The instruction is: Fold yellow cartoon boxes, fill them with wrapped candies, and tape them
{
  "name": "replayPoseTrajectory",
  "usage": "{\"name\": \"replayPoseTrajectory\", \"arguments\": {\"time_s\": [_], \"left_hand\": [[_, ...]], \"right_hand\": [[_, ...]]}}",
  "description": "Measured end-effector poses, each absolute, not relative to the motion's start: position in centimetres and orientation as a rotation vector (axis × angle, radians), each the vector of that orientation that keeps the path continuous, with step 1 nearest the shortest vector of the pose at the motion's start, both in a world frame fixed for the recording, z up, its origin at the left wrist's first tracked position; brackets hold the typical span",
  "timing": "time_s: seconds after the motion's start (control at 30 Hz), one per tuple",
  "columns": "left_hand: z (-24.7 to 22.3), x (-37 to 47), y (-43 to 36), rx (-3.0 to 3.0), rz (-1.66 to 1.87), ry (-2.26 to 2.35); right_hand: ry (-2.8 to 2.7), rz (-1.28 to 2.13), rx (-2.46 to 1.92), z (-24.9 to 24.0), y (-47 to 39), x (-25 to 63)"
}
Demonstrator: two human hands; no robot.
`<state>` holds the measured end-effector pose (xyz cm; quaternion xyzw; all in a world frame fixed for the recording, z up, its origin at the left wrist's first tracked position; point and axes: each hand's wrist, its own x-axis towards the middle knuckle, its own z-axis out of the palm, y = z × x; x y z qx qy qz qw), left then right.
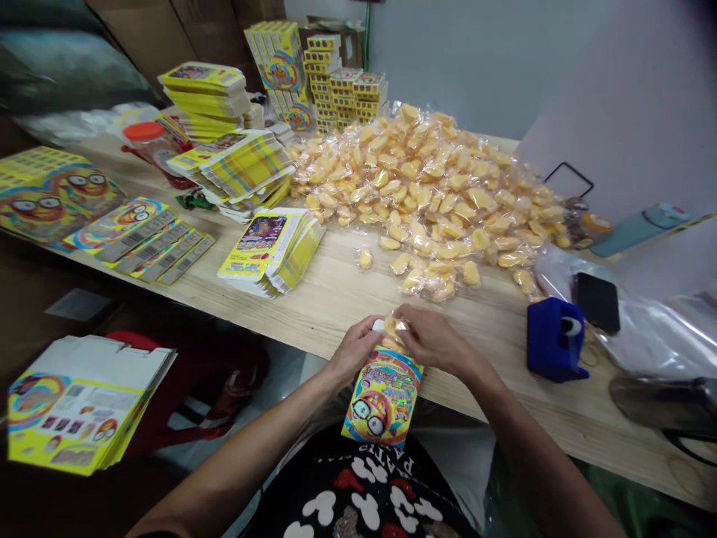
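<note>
A yellow and blue printed cardboard box (384, 400) with a cartoon face in glasses leans against my lap at the table's front edge, its top end open. My left hand (355, 351) is closed on the box's upper left edge, by a white flap. At the opening, my right hand (434, 340) has its fingers closed on a clear-wrapped yellow piece (392, 332), partly hidden by the fingers. Beyond both hands lies a large heap of the same wrapped yellow pieces (437, 194), with a single wrapped piece (365, 258) apart from it.
Flat cartons (269, 246) are stacked left of the heap; filled-out boxes (280, 71) stand behind. More closed boxes (140, 235) line the left edge. At right are a blue tape dispenser (552, 344), a black phone (597, 301) and a light-blue bottle (638, 228).
</note>
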<state>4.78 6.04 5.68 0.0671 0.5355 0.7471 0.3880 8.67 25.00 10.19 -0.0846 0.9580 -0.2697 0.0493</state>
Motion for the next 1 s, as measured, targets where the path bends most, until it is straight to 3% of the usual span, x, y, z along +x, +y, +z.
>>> {"name": "replayPoseTrajectory", "arguments": {"time_s": [0.2, 0.3, 0.5, 0.63, 0.83, 1.0], "left_hand": [[5.9, 4.7, 5.5, 0.191, 1.908, 1.18], [6.1, 4.7, 4.8, 0.165, 1.919, 1.097], [5.7, 5.4, 5.4, 0.171, 1.953, 1.328], [4.7, 5.3, 6.0, 0.265, 1.892, 1.608], [3.7, 4.7, 7.0, 0.313, 1.738, 1.773], [4.0, 4.4, 9.1, 0.445, 1.621, 1.608]], "right_hand": [[2.905, -0.948, -0.247, 10.4, 25.1, 9.0], [2.746, -0.973, -0.445, 10.3, 24.7, 9.2], [2.847, -1.031, -0.357, 9.1, 23.9, 10.0], [2.771, -0.856, -0.588, 8.6, 24.9, 10.0], [3.194, -0.313, 0.425, 7.1, 30.1, 8.0], [3.241, -0.087, 0.331, 6.3, 32.4, 5.9]]}}
